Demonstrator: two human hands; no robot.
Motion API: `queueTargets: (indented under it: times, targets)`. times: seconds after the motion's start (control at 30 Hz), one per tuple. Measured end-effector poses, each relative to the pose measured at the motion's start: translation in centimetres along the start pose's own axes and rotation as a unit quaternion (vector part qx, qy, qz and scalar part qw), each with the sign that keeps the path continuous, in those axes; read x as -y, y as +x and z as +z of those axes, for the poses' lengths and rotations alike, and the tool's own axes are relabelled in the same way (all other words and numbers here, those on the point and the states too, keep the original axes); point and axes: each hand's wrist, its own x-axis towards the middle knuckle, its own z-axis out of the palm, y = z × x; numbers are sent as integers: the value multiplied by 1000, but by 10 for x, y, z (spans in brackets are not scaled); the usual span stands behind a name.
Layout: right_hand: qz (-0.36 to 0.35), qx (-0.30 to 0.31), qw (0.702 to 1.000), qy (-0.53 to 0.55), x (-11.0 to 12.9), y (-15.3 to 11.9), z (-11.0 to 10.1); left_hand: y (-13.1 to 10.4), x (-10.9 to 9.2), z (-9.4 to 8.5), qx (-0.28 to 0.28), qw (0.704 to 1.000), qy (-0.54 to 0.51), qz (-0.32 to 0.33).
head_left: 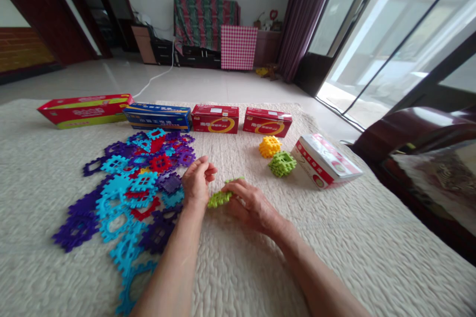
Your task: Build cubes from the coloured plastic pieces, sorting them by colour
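My right hand (251, 203) is closed on a light green toothed piece (219, 199) just above the quilted cover. Beside it on the left, my left hand (197, 181) has its fingers curled in; what they hold, if anything, is hidden. Another bit of green shows behind my right fingers. To the left of my hands lies a spread pile of purple, light blue and red interlocking pieces (143, 183). A yellow block cube (270, 146) and a green block cube (282, 164) sit close together to the right, beyond my right hand.
Along the far side stand a long red and green box (89, 110), a blue box (158, 118) and two red boxes (215, 119) (267, 122). A white and red box (325, 161) sits at the right, near a dark wooden chair (394, 133).
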Motion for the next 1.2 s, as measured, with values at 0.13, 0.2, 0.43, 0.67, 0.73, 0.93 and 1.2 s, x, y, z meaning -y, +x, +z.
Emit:
queueTargets:
  times: [0.13, 0.2, 0.43, 0.67, 0.73, 0.93, 1.2]
  targets:
    - [91, -102, 990, 24, -8, 0, -10, -13, 0, 2, 227, 973, 14, -49]
    - [143, -132, 979, 53, -13, 0, -12, -18, 2, 3, 305, 950, 40, -59]
    - [217, -163, 958, 97, -22, 0, -10, -16, 8, 3, 311, 946, 79, -44]
    - [265, -126, 956, -16, -27, -5, -27, -5, 14, 4, 109, 986, 126, 22]
    - [249, -122, 957, -85, -29, -7, -28, -5, 14, 5, 103, 986, 132, 20]
    - [207, -49, 965, -154, -29, -12, -31, -8, 13, 6, 100, 985, 138, 18]
    - [121, 57, 985, -111, -29, -19, -43, -7, 15, 6, 103, 985, 141, 14]
